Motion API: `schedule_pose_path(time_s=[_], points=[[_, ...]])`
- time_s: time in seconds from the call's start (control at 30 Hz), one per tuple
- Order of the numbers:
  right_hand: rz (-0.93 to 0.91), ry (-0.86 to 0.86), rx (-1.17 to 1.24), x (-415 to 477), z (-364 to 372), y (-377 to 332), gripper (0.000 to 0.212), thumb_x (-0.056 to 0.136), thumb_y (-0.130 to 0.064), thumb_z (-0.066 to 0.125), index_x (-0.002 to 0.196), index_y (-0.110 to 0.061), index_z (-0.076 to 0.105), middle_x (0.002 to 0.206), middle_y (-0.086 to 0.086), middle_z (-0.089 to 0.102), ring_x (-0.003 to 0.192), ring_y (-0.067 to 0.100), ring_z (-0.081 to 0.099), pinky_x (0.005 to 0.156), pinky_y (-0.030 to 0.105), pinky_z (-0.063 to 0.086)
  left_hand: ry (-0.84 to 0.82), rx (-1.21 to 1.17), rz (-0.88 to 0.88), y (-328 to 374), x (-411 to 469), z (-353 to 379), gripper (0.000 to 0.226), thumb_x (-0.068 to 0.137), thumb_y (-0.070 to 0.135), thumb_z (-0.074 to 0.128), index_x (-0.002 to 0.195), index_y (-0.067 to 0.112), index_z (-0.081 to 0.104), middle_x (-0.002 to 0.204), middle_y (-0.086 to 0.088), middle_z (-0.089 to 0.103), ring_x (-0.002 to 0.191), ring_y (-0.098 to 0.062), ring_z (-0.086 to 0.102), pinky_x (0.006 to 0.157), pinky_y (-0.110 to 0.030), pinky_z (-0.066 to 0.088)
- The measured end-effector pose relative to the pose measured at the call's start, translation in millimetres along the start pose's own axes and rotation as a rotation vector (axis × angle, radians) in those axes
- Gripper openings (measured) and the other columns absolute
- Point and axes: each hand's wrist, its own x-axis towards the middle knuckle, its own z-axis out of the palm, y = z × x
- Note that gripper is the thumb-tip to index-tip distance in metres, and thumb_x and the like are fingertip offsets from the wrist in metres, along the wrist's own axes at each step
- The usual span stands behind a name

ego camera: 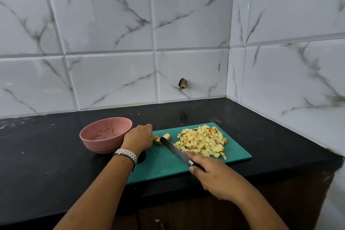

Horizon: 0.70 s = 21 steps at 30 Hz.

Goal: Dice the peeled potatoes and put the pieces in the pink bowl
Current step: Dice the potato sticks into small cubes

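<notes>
A green cutting board point(168, 162) lies on the black counter. A heap of diced potato point(202, 142) covers its far right part. At the board's far left a small potato piece point(165, 137) sits under the tip of a dark knife point(174, 148). My left hand point(138, 139) holds the potato piece from the left, fingers curled on it. My right hand point(212, 175) grips the knife's handle, blade pointing away and left. The pink bowl point(105, 134) stands just left of the board, beside my left hand, and holds no pieces.
The black counter point(46, 164) ends at a tiled wall behind and another on the right, forming a corner. A hole point(183, 83) marks the back wall. The counter's front edge runs below my forearms.
</notes>
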Motion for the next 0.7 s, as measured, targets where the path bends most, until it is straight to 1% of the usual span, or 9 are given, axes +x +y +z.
schedule_pose_path(time_s=[0.07, 0.13, 0.2, 0.27, 0.37, 0.5, 0.63, 0.7], points=[[0.004, -0.006, 0.015, -0.4, -0.1, 0.2, 0.05, 0.105, -0.035, 0.04, 0.152, -0.047, 0.024, 0.133, -0.007, 0.049, 0.084, 0.001, 0.049, 0.076, 0.02, 0.042, 0.02, -0.01, 0.004, -1.4, -0.4, 0.2, 0.006, 0.094, 0.019, 0.05, 0.099, 0.017, 0.052, 0.107, -0.006, 0.061, 0.092, -0.023, 0.057, 0.079, -0.033, 0.049], [0.006, -0.006, 0.029, -1.2, -0.1, 1.1, 0.05, 0.105, -0.034, 0.04, 0.151, -0.047, 0.024, 0.114, -0.012, 0.051, 0.08, 0.003, 0.052, 0.069, 0.017, 0.042, 0.052, -0.018, 0.01, -1.9, -0.9, 1.5, 0.002, 0.092, 0.02, 0.053, 0.095, 0.019, 0.053, 0.106, -0.004, 0.061, 0.09, -0.021, 0.056, 0.076, -0.03, 0.046], [0.015, -0.003, 0.037, -2.0, -0.8, 2.0, 0.05, 0.106, -0.033, 0.04, 0.151, -0.047, 0.025, 0.094, -0.018, 0.047, 0.075, 0.004, 0.054, 0.059, 0.014, 0.041, 0.075, -0.014, 0.019, -1.4, -2.3, 2.7, 0.004, 0.092, 0.02, 0.054, 0.095, 0.02, 0.056, 0.106, -0.003, 0.062, 0.09, -0.02, 0.057, 0.074, -0.028, 0.044], [0.026, 0.0, 0.037, -2.5, -2.2, 2.2, 0.05, 0.106, -0.033, 0.04, 0.151, -0.046, 0.024, 0.087, -0.02, 0.043, 0.074, 0.004, 0.054, 0.055, 0.013, 0.039, 0.09, 0.0, 0.027, -0.9, -3.4, 5.0, 0.011, 0.093, 0.021, 0.053, 0.1, 0.019, 0.061, 0.107, -0.004, 0.063, 0.093, -0.021, 0.059, 0.076, -0.028, 0.045], [0.034, 0.005, 0.039, -3.4, -4.1, 1.9, 0.05, 0.106, -0.033, 0.04, 0.151, -0.046, 0.023, 0.089, -0.018, 0.047, 0.075, 0.005, 0.053, 0.058, 0.015, 0.042, 0.119, -0.019, 0.024, -0.8, -6.1, 5.6, 0.015, 0.094, 0.023, 0.052, 0.103, 0.019, 0.064, 0.109, -0.004, 0.064, 0.096, -0.022, 0.06, 0.078, -0.03, 0.046], [0.039, 0.009, 0.048, -4.2, -3.7, 2.4, 0.05, 0.106, -0.034, 0.04, 0.151, -0.047, 0.023, 0.093, -0.014, 0.051, 0.074, 0.005, 0.054, 0.056, 0.016, 0.043, 0.162, -0.101, 0.005, -0.4, -12.7, 2.9, 0.016, 0.094, 0.019, 0.052, 0.105, 0.018, 0.064, 0.111, -0.004, 0.064, 0.099, -0.02, 0.058, 0.083, -0.031, 0.047], [0.026, 0.025, 0.039, -5.2, -3.3, 2.9, 0.051, 0.106, -0.034, 0.039, 0.152, -0.047, 0.022, 0.089, -0.019, 0.044, 0.072, 0.004, 0.054, 0.057, 0.015, 0.039, 0.264, -0.178, -0.027, 3.9, -32.5, -6.1, 0.011, 0.093, 0.022, 0.057, 0.099, 0.019, 0.066, 0.103, -0.001, 0.065, 0.088, -0.015, 0.056, 0.077, -0.029, 0.048], [0.021, 0.035, 0.021, -5.7, -3.6, 1.8, 0.051, 0.106, -0.034, 0.039, 0.152, -0.047, 0.021, 0.103, -0.015, 0.05, 0.076, 0.005, 0.056, 0.063, 0.017, 0.042, 0.318, -0.232, -0.028, 10.7, -48.8, -11.0, 0.008, 0.089, 0.021, 0.063, 0.094, 0.021, 0.069, 0.097, 0.004, 0.066, 0.086, -0.013, 0.058, 0.077, -0.028, 0.048]])
